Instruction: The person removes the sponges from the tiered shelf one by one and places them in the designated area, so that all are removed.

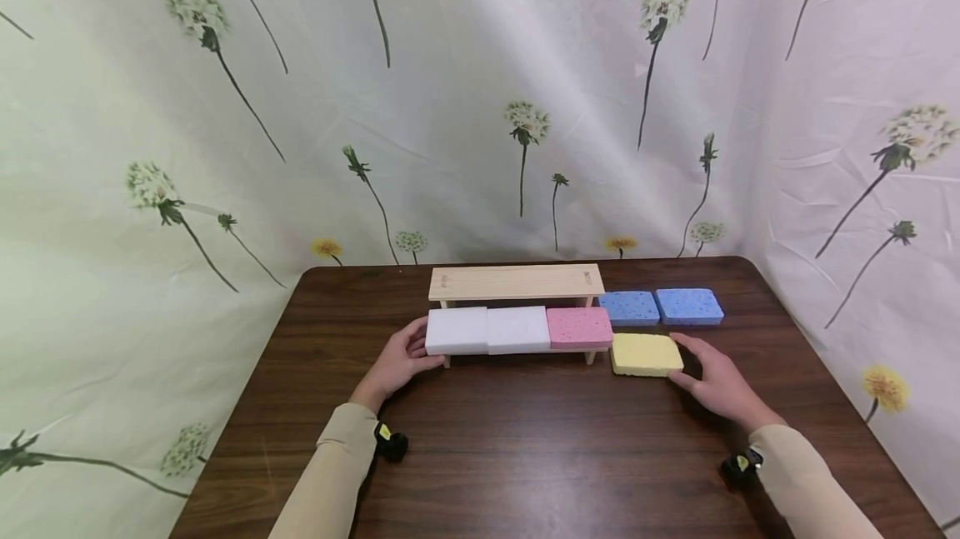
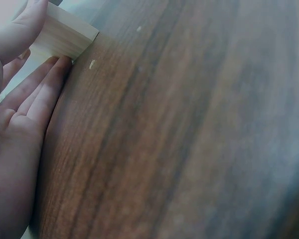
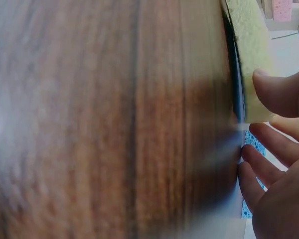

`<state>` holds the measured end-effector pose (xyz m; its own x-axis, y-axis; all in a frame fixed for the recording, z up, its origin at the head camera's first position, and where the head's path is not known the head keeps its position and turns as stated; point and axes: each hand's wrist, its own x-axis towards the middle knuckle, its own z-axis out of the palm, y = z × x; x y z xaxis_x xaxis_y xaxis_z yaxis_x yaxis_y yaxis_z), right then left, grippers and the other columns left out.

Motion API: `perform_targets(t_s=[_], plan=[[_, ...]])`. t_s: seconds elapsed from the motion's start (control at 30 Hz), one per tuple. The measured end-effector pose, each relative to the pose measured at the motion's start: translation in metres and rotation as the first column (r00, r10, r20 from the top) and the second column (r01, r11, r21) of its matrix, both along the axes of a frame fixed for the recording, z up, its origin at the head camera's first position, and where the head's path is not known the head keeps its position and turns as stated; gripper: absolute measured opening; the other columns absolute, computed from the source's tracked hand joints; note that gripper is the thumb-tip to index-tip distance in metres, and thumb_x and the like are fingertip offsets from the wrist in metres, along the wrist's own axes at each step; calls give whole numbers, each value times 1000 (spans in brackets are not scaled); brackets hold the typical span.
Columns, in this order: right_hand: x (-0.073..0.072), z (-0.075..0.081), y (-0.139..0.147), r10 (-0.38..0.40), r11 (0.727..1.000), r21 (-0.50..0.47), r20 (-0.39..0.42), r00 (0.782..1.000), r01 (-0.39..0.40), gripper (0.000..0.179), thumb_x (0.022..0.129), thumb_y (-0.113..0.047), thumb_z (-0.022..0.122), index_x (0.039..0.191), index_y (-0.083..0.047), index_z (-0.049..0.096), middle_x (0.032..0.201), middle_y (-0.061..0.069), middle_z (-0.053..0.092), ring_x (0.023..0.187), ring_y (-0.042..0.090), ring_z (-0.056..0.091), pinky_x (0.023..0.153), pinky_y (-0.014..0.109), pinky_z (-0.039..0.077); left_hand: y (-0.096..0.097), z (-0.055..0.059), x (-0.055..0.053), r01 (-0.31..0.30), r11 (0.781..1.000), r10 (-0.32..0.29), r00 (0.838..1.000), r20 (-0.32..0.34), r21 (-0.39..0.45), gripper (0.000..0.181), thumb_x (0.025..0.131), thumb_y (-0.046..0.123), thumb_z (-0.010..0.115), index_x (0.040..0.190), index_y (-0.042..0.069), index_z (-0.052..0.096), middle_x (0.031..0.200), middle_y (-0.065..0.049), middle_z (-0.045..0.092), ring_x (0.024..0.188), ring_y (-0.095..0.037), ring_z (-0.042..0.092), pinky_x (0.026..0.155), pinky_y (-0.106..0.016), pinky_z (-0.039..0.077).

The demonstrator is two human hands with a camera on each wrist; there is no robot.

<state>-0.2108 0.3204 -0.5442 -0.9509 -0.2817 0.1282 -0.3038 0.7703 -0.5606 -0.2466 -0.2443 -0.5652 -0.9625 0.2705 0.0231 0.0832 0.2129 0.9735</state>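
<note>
A light wooden two-step rack (image 1: 517, 282) stands at the back of the table. Along its lower step lie two white sponges (image 1: 457, 331) and a pink sponge (image 1: 579, 328), side by side. My left hand (image 1: 401, 362) holds the rack's left end, its thumb in front and fingers beside the leg (image 2: 65, 37). To the right of the rack, my right hand (image 1: 716, 376) pinches a yellow sponge (image 1: 647, 355) by its right end. In the right wrist view the thumb (image 3: 279, 94) presses its near edge, and the other fingers are partly hidden.
Two blue sponges (image 1: 628, 308) lie behind the yellow one, right of the rack. The rack's upper step is bare wood. Dark wood-grain tabletop (image 1: 525, 456) stretches in front, and a flower-printed curtain (image 1: 450, 106) hangs behind and at both sides.
</note>
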Motion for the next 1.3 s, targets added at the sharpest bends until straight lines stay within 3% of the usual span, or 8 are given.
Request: perform_targets(t_s=[0.27,1.03,1.3], plan=[[-1,1,-2,-2,1000,30,-1,1000,2,69,95,-15,80,151,8,47,148,34,52,136,54,48,109,71,41,0,1,1,-7,1000,7,1000,7,9,84,89,0,83,159,0,38,156,-28,47,143,-42,49,107,-28,52],[-23,-1,-7,-2,998,61,28,1000,1,68,96,-17,78,152,7,46,150,33,51,138,53,47,112,71,38,2,2,1,-10,1000,10,1000,12,12,83,89,-2,83,159,1,38,155,-27,48,142,-41,50,106,-27,53],[-24,0,-8,5,998,59,21,1000,-6,68,97,-19,78,151,7,47,149,34,52,136,55,47,110,72,39,1,3,2,-7,1000,7,1000,10,-3,83,89,1,83,159,1,39,156,-27,48,143,-41,50,108,-29,52]])
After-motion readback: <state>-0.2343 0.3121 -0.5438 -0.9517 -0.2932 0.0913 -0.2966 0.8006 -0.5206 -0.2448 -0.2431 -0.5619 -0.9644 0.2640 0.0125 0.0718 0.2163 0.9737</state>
